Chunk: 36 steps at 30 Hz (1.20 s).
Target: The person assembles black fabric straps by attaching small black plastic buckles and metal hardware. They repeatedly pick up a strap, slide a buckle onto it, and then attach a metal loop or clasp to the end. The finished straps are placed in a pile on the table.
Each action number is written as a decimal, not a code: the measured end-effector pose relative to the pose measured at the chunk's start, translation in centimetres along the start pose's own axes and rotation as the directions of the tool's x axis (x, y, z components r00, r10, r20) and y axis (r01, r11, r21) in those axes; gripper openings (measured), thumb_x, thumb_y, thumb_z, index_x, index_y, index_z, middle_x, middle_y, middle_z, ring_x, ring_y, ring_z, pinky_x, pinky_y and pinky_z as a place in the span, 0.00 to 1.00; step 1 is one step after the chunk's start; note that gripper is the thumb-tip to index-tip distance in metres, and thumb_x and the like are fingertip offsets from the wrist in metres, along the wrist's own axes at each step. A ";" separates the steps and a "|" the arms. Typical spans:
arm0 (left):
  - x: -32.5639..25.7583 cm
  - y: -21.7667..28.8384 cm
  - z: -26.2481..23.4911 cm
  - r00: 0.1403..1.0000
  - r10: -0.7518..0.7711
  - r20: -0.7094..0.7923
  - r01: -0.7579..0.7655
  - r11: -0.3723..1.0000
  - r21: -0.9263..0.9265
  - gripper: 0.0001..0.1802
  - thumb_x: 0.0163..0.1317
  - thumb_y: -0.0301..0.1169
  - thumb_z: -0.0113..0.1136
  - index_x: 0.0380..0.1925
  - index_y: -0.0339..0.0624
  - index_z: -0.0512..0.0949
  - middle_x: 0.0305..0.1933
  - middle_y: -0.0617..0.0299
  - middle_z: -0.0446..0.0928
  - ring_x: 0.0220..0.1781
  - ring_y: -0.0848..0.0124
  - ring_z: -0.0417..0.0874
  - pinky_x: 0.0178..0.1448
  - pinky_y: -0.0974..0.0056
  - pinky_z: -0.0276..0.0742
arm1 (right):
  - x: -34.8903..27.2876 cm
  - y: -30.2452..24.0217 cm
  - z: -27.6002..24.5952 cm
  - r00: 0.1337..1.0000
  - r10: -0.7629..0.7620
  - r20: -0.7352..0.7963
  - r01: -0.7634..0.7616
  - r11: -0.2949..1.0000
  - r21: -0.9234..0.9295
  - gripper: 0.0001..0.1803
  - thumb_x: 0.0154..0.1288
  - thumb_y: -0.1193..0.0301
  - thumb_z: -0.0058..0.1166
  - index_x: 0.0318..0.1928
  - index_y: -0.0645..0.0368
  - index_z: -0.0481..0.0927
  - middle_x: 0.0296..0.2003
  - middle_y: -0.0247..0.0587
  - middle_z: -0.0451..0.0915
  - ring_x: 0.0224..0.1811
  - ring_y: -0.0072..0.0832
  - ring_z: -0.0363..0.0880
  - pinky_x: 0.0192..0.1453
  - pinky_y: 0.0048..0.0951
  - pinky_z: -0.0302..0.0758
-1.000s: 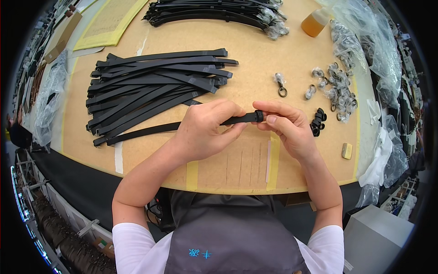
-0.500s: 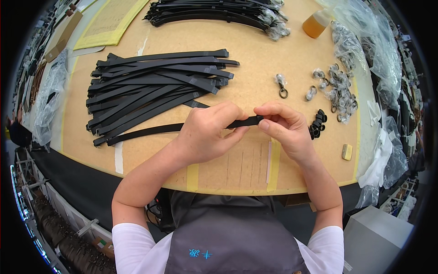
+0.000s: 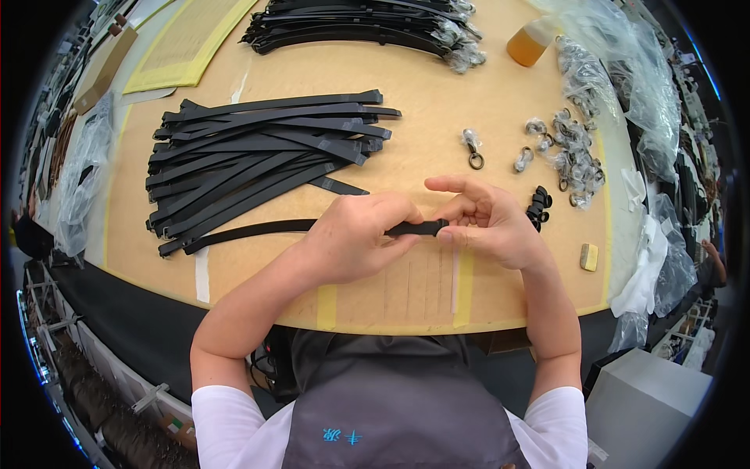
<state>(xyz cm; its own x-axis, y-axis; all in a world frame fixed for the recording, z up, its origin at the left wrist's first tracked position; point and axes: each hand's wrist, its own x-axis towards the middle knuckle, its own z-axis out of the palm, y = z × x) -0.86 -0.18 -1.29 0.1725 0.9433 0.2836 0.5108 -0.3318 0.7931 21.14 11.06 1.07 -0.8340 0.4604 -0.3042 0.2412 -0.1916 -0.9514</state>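
A black strap (image 3: 258, 230) runs from the left of the table into my hands. My left hand (image 3: 359, 234) pinches it between thumb and fingers near its right end. At the strap's tip, my right hand (image 3: 484, 223) holds the end between thumb and bent fingers, with the index finger lifted away. A small dark piece seems to sit at that tip; I cannot tell whether it is a loop. Just beyond lies a pile of black straps (image 3: 258, 148). Small black loops (image 3: 539, 207) lie right of my right hand. A metal snap hook (image 3: 474, 155), partly wrapped in plastic, lies ahead of it.
Several wrapped hooks (image 3: 574, 148) are heaped at the right. A bundle of black straps (image 3: 351, 31) lies at the back, with a bottle of amber liquid (image 3: 528, 45) beside it. A yellowish block (image 3: 589, 257) is near the right edge. Plastic bags (image 3: 652, 102) line the right side.
The right index finger has lifted off the strap's tip and stretched out to the left. The strap end has dropped slightly toward me. My left hand keeps its pinch.
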 end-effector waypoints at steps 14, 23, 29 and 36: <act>0.4 0.7 0.5 0.999 -0.018 0.045 0.023 0.994 -0.111 0.15 0.58 0.27 0.72 0.44 0.37 0.80 0.39 0.55 0.83 0.36 0.60 0.85 0.40 0.62 0.80 | 3.1 1.8 -2.7 0.702 -0.478 -0.528 -0.041 0.712 -0.701 0.24 0.63 0.73 0.66 0.57 0.67 0.78 0.39 0.42 0.85 0.31 0.21 0.79 0.37 0.25 0.77; 0.5 -0.1 0.1 0.999 0.006 -0.034 -0.009 0.997 -0.074 0.14 0.59 0.24 0.66 0.45 0.35 0.78 0.37 0.53 0.81 0.38 0.63 0.85 0.42 0.64 0.80 | 2.7 1.7 -0.5 0.826 -0.429 -0.365 0.007 0.656 -0.755 0.18 0.60 0.78 0.60 0.51 0.69 0.81 0.27 0.35 0.81 0.25 0.17 0.78 0.34 0.22 0.78; 0.6 1.0 -1.0 0.989 -0.145 0.020 0.146 0.968 -0.206 0.14 0.61 0.26 0.68 0.46 0.33 0.80 0.37 0.56 0.84 0.40 0.70 0.86 0.45 0.66 0.81 | 1.9 0.9 -1.5 0.954 0.001 -0.301 0.025 0.997 0.080 0.12 0.60 0.76 0.55 0.45 0.65 0.79 0.32 0.32 0.79 0.27 0.18 0.78 0.33 0.19 0.75; 0.3 1.1 -1.3 0.987 -0.143 -0.069 0.121 0.959 -0.257 0.14 0.62 0.28 0.71 0.44 0.33 0.82 0.36 0.59 0.84 0.37 0.75 0.84 0.42 0.68 0.79 | 1.3 0.4 0.0 0.966 -0.154 -0.208 0.251 0.746 0.617 0.14 0.58 0.77 0.55 0.46 0.58 0.73 0.42 0.37 0.77 0.36 0.23 0.81 0.42 0.22 0.78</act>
<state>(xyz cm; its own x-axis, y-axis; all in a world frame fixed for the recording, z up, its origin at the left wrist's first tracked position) -1.37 -0.23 0.37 0.0393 0.9783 0.2032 0.2942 -0.2057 0.9334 20.16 11.55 0.34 -0.7396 0.6542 -0.1579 -0.3358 -0.5621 -0.7558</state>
